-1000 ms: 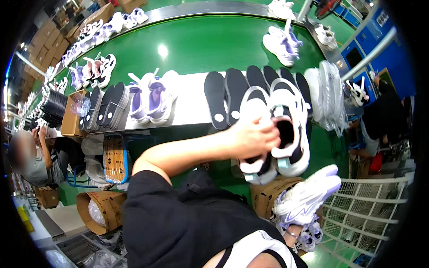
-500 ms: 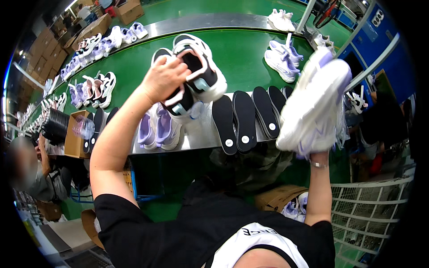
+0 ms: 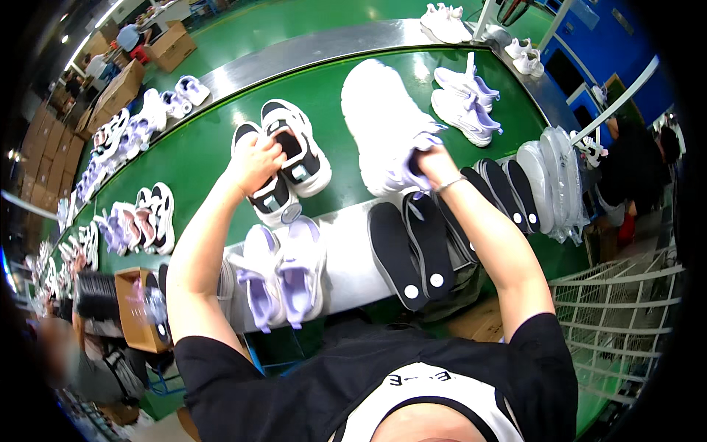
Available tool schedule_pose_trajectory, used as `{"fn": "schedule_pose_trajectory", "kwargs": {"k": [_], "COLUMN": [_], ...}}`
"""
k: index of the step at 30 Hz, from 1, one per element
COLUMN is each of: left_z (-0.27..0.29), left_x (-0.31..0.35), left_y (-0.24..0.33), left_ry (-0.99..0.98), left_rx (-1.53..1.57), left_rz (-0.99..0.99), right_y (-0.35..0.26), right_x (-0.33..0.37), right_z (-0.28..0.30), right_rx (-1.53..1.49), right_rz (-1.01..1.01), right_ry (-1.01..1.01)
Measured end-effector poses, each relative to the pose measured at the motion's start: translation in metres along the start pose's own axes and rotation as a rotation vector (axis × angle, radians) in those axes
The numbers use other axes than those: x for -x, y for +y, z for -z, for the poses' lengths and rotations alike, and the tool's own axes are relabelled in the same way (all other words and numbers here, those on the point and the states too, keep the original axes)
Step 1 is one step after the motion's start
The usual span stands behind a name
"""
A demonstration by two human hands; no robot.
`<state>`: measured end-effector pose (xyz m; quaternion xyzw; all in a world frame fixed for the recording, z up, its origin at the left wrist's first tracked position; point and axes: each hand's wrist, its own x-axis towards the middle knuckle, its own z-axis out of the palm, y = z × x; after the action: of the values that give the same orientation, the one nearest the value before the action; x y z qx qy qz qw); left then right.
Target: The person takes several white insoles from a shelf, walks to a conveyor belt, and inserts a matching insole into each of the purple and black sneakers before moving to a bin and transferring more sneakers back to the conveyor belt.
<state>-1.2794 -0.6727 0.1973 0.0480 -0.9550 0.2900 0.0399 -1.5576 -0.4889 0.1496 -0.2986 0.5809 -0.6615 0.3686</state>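
My left hand (image 3: 254,163) grips a pair of black and white sneakers (image 3: 308,177) with pink lining, at or just above the green conveyor belt (image 3: 346,193). To the right, my right hand (image 3: 436,165) holds white and lavender sneakers (image 3: 383,118), their pale soles turned up over the belt; its fingers are partly hidden at the shoe openings. Another white and lavender pair (image 3: 300,276) stands on the metal ledge (image 3: 342,247) between my arms. Black insoles (image 3: 398,254) with round white stickers lie on the ledge beside it, below my right hand.
White and lavender sneakers (image 3: 465,114) rest on the belt at the far right, with white shoes (image 3: 444,23) beyond on the metal rim. Bagged insoles (image 3: 552,180) stand right of my right forearm. More sneakers (image 3: 153,221) and an open carton (image 3: 136,313) are at left.
The black and white sneakers have gone down toward the belt in my left hand. My right hand has swung its sneakers leftward from the right side to over the belt's middle.
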Motion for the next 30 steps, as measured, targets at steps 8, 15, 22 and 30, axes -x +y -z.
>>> {"fn": "schedule_pose_trajectory", "kwargs": {"k": [8,15,22,30], "left_z": [-0.098,-0.101,-0.057,0.042], "left_x": [0.047,0.049,0.023,-0.103], "left_y": [-0.030,-0.025,-0.034,0.052], "left_ry": [-0.151,-0.322,-0.231,-0.133], "left_rx": [0.085,0.400,0.598,0.616], "left_rz": [-0.030,0.086,0.189,-0.133], "right_y": [0.042,0.068,0.020,0.024], "right_x": [-0.078,-0.060,0.050,0.292], "right_z": [-0.107,-0.097,-0.038,0.143], "right_rx": [1.147,1.472,1.117,0.988], "right_rz": [-0.349,0.057,0.547,0.036], "right_ry": [0.157,0.004,0.019,0.589]}}
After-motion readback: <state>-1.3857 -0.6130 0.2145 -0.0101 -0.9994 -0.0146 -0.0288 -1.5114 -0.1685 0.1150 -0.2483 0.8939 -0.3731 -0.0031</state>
